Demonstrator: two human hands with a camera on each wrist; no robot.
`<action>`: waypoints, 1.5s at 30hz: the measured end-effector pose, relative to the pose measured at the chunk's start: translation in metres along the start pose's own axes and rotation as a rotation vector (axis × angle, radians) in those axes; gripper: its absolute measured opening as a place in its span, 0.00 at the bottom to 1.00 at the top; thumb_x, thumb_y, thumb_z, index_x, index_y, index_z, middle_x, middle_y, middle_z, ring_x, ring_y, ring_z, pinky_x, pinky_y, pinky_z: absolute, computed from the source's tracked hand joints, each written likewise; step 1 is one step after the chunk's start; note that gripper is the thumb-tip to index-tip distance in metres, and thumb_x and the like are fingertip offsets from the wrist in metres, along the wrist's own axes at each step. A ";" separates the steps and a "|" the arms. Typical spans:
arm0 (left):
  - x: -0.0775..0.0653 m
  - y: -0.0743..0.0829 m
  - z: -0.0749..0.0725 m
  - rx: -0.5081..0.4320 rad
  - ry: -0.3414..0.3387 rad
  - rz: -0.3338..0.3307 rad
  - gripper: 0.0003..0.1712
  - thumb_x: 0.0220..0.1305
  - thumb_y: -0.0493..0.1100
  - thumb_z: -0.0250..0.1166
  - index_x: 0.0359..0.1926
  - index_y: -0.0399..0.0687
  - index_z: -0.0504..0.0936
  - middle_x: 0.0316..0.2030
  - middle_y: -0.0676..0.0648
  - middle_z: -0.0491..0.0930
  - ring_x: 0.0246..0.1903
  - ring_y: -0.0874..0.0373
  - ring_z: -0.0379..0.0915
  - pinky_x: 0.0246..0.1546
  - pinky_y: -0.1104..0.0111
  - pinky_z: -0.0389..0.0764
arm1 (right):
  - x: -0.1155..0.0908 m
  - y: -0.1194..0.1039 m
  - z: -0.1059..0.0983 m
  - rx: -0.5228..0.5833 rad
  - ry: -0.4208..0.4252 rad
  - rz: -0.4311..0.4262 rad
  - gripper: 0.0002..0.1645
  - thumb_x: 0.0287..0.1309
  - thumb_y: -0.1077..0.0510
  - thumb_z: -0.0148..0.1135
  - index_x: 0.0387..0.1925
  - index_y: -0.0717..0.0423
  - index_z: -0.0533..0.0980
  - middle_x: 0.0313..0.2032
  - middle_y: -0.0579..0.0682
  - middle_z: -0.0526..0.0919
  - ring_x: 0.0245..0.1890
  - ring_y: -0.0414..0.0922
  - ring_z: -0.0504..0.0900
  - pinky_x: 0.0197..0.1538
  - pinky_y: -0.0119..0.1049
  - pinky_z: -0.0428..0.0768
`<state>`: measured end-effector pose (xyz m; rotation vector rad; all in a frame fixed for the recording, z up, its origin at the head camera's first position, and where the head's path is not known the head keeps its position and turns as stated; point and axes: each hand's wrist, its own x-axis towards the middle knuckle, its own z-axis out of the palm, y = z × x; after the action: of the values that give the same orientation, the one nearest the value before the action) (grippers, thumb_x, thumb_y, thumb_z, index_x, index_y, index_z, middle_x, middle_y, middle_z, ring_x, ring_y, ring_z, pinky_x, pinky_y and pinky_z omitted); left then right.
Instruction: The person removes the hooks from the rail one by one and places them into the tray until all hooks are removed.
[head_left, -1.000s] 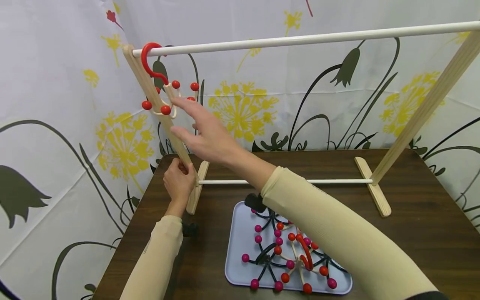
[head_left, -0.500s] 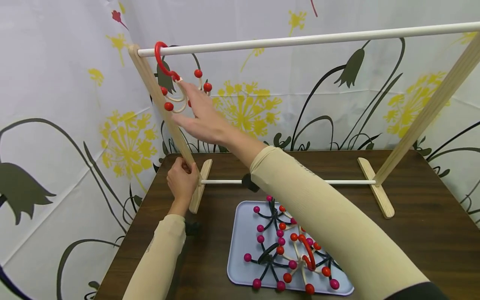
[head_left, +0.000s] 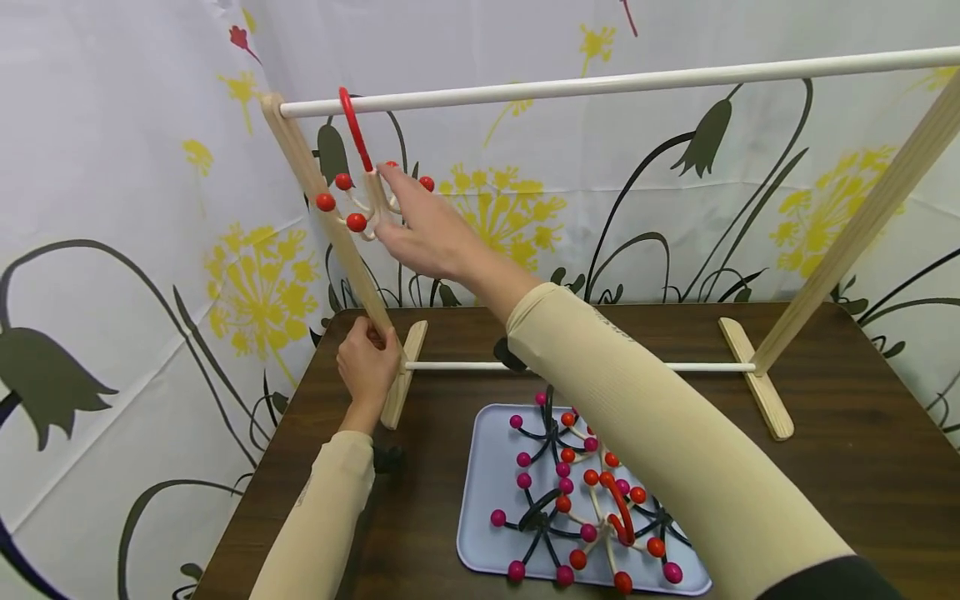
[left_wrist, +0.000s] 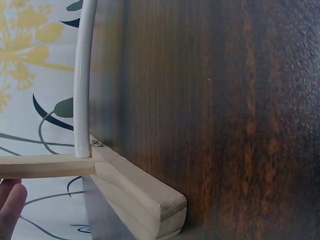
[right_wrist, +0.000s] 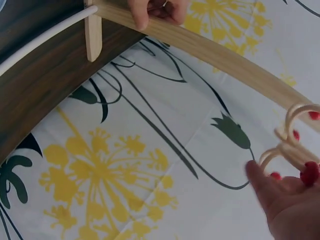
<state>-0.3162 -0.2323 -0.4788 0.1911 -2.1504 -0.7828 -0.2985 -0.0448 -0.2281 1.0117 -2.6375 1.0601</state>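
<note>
A hanger [head_left: 373, 192] with a red hook, a pale stem and curved arms tipped with red balls hangs from the white top rail [head_left: 600, 86], near its left end. My right hand [head_left: 431, 229] is raised at its stem, fingers straight, with the index fingertip by the stem's top and the thumb lower down. In the right wrist view the thumb and fingers of that hand [right_wrist: 290, 205] lie close to the pale arms [right_wrist: 287, 150]. My left hand [head_left: 367, 358] grips the lower part of the rack's left wooden post [head_left: 330, 221].
A pale blue tray [head_left: 480, 533] on the dark wooden table [head_left: 862, 467] holds several similar hangers, black with pink balls and pale with red balls. The rack's right post [head_left: 855, 221] stands on a wooden foot [head_left: 757, 383]. A flowered curtain [head_left: 480, 33] hangs behind.
The hanger has shifted right along the rail, away from the left post, and turned about, its hook now nearly edge-on. My right hand has moved slightly with it. My left hand stays on the post.
</note>
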 end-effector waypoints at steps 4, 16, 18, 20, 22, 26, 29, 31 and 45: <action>0.000 0.000 0.000 -0.003 0.005 0.006 0.08 0.54 0.44 0.66 0.29 0.45 0.76 0.21 0.47 0.80 0.20 0.49 0.75 0.24 0.53 0.72 | 0.000 0.001 -0.001 -0.081 -0.014 0.050 0.38 0.66 0.56 0.38 0.75 0.50 0.42 0.71 0.44 0.58 0.62 0.34 0.64 0.59 0.29 0.65; 0.001 0.001 0.001 -0.005 0.000 -0.013 0.08 0.54 0.45 0.65 0.29 0.45 0.77 0.22 0.47 0.81 0.22 0.48 0.76 0.25 0.52 0.72 | -0.004 0.001 -0.020 -0.372 0.288 0.332 0.20 0.69 0.38 0.43 0.50 0.43 0.72 0.31 0.40 0.82 0.29 0.44 0.78 0.34 0.38 0.72; 0.001 0.001 0.001 -0.001 -0.001 -0.021 0.08 0.53 0.44 0.66 0.29 0.46 0.77 0.22 0.47 0.81 0.22 0.48 0.76 0.26 0.52 0.72 | -0.005 0.003 -0.023 -0.394 0.293 0.331 0.19 0.68 0.39 0.44 0.50 0.41 0.74 0.32 0.40 0.83 0.29 0.43 0.78 0.33 0.38 0.72; 0.001 0.001 0.000 0.004 -0.002 -0.026 0.08 0.53 0.44 0.66 0.29 0.46 0.76 0.22 0.47 0.80 0.22 0.48 0.76 0.26 0.52 0.71 | -0.007 0.005 -0.026 -0.389 0.284 0.327 0.19 0.68 0.40 0.45 0.52 0.40 0.74 0.36 0.40 0.84 0.29 0.43 0.78 0.32 0.38 0.72; 0.000 0.001 0.000 0.009 -0.004 -0.024 0.08 0.54 0.44 0.66 0.29 0.46 0.76 0.22 0.47 0.80 0.22 0.48 0.76 0.25 0.52 0.71 | -0.009 0.007 -0.029 -0.380 0.268 0.326 0.19 0.68 0.40 0.45 0.52 0.40 0.74 0.38 0.39 0.84 0.29 0.43 0.78 0.31 0.38 0.73; -0.001 0.002 0.002 0.000 -0.002 -0.016 0.08 0.54 0.44 0.66 0.29 0.45 0.76 0.22 0.47 0.80 0.22 0.48 0.75 0.26 0.52 0.71 | -0.012 0.008 -0.039 -0.375 0.223 0.329 0.19 0.67 0.40 0.47 0.52 0.41 0.75 0.41 0.39 0.84 0.31 0.42 0.78 0.31 0.36 0.73; 0.000 0.002 0.002 -0.006 -0.001 -0.019 0.08 0.54 0.44 0.66 0.29 0.45 0.76 0.22 0.47 0.80 0.22 0.48 0.76 0.26 0.52 0.71 | -0.014 0.006 -0.049 -0.385 0.173 0.341 0.20 0.67 0.40 0.49 0.52 0.41 0.77 0.41 0.39 0.84 0.32 0.41 0.77 0.32 0.35 0.72; 0.000 0.002 0.003 -0.003 -0.005 -0.021 0.08 0.54 0.44 0.66 0.29 0.46 0.76 0.22 0.47 0.80 0.22 0.48 0.76 0.26 0.52 0.72 | -0.015 0.005 -0.056 -0.393 0.151 0.349 0.20 0.66 0.40 0.50 0.52 0.41 0.77 0.41 0.39 0.84 0.32 0.41 0.77 0.33 0.35 0.71; 0.001 0.004 0.000 0.003 -0.004 -0.021 0.09 0.54 0.44 0.66 0.29 0.45 0.76 0.22 0.47 0.80 0.22 0.48 0.76 0.27 0.51 0.72 | -0.031 -0.020 -0.093 -0.262 0.151 0.362 0.23 0.63 0.41 0.52 0.55 0.43 0.77 0.48 0.39 0.82 0.41 0.38 0.76 0.39 0.35 0.72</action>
<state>-0.3161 -0.2292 -0.4759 0.2149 -2.1562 -0.7927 -0.2736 0.0221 -0.1575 0.3968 -2.7954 0.7775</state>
